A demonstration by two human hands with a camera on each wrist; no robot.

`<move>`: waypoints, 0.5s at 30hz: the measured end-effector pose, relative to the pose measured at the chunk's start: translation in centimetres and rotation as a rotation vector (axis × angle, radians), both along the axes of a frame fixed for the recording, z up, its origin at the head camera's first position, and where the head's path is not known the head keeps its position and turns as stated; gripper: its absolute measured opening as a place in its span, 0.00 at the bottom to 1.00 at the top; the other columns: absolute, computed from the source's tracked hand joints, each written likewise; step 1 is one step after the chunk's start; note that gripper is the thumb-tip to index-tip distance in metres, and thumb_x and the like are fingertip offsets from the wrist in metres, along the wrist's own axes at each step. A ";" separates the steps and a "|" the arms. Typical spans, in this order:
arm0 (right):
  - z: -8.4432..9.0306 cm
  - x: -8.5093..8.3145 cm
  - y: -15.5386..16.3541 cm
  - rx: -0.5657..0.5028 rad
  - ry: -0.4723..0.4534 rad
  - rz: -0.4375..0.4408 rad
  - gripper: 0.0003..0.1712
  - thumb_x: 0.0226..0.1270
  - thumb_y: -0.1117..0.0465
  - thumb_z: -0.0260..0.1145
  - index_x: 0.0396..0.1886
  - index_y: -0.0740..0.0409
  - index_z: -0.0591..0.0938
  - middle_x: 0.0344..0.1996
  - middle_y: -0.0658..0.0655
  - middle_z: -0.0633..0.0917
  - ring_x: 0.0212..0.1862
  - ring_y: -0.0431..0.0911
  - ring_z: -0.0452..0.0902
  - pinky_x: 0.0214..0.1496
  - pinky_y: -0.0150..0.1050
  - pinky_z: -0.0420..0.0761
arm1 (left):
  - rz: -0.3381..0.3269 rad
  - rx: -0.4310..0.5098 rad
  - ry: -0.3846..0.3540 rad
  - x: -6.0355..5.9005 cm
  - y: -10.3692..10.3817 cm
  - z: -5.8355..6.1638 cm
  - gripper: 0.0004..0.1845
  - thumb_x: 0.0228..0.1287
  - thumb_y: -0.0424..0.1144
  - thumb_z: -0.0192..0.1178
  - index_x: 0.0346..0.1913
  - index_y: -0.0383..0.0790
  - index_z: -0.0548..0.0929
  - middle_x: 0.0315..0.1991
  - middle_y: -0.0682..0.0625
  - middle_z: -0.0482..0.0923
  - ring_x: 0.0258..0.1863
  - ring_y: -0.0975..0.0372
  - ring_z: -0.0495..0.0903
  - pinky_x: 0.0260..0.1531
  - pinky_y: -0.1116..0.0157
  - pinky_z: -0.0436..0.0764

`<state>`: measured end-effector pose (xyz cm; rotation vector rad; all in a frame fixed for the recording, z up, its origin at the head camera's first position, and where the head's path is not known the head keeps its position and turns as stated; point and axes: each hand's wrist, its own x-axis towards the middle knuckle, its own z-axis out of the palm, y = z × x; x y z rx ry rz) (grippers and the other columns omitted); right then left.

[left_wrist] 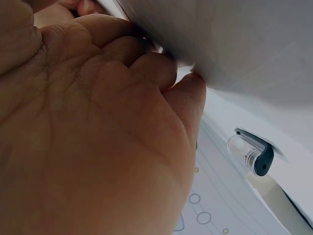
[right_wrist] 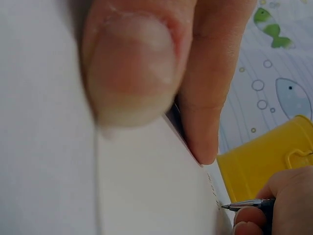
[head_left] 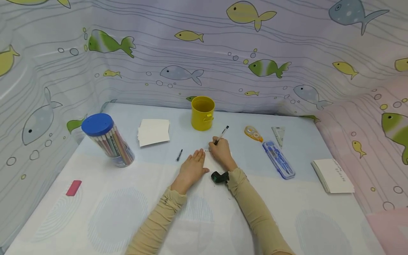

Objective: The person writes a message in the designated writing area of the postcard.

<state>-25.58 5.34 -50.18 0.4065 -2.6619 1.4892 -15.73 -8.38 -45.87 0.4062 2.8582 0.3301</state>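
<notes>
In the head view my right hand (head_left: 221, 152) grips a pen (head_left: 224, 130), its upper end tilting back to the right. The right wrist view shows the pen's tip (right_wrist: 226, 206) right at a line of small writing on a white card (right_wrist: 146, 191). A large thumb and finger press on this card in that same view. My left hand (head_left: 192, 168) lies flat on the card, fingers straight and thumb spread, beside the writing hand. Left of it lies a dark pen cap with a clip (head_left: 179, 155), also seen as a clear-and-black cap (left_wrist: 252, 152) in the left wrist view.
Behind the hands stands a yellow bucket (head_left: 202, 120). On the left are a pencil jar (head_left: 111, 141), stacked white cards (head_left: 154, 131) and a red eraser (head_left: 74, 188). On the right lie correction tape (head_left: 253, 133), a set square (head_left: 279, 135), a blue case (head_left: 278, 160) and a written-on card stack (head_left: 333, 176).
</notes>
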 end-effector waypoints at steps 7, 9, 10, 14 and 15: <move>-0.2 0.0 0.1 -0.006 0.026 -0.015 0.22 0.62 0.68 0.55 0.11 0.51 0.60 0.07 0.45 0.60 0.11 0.35 0.50 0.13 0.27 0.50 | 0.006 0.002 0.000 0.0 0.1 0.0 0.38 0.69 0.52 0.54 0.73 0.30 0.59 0.76 0.41 0.53 0.76 0.51 0.53 0.75 0.52 0.57; -0.2 0.0 0.2 -0.020 0.013 -0.018 0.23 0.62 0.68 0.55 0.10 0.51 0.60 0.06 0.45 0.61 0.09 0.35 0.51 0.12 0.27 0.50 | 0.004 0.012 -0.005 0.0 0.2 -0.1 0.38 0.69 0.52 0.54 0.73 0.30 0.59 0.76 0.40 0.53 0.77 0.51 0.53 0.75 0.52 0.57; -0.3 0.0 0.2 -0.023 0.008 -0.019 0.23 0.62 0.69 0.55 0.10 0.51 0.60 0.06 0.45 0.61 0.09 0.35 0.52 0.12 0.27 0.50 | 0.002 0.010 -0.011 0.0 0.2 -0.1 0.38 0.70 0.52 0.54 0.73 0.30 0.58 0.76 0.41 0.52 0.77 0.51 0.52 0.75 0.52 0.56; -0.3 0.0 0.2 -0.018 0.003 -0.010 0.22 0.62 0.68 0.55 0.10 0.51 0.60 0.06 0.45 0.61 0.10 0.35 0.52 0.13 0.28 0.51 | 0.007 0.004 -0.006 -0.1 0.2 -0.3 0.38 0.69 0.52 0.54 0.73 0.31 0.58 0.76 0.41 0.52 0.77 0.51 0.52 0.75 0.52 0.56; -0.3 0.0 0.2 -0.018 0.002 -0.010 0.22 0.62 0.68 0.55 0.11 0.51 0.60 0.06 0.45 0.61 0.11 0.36 0.52 0.13 0.28 0.50 | 0.008 0.003 -0.004 -0.1 0.2 -0.3 0.38 0.69 0.52 0.54 0.73 0.31 0.58 0.76 0.41 0.52 0.77 0.51 0.52 0.75 0.52 0.56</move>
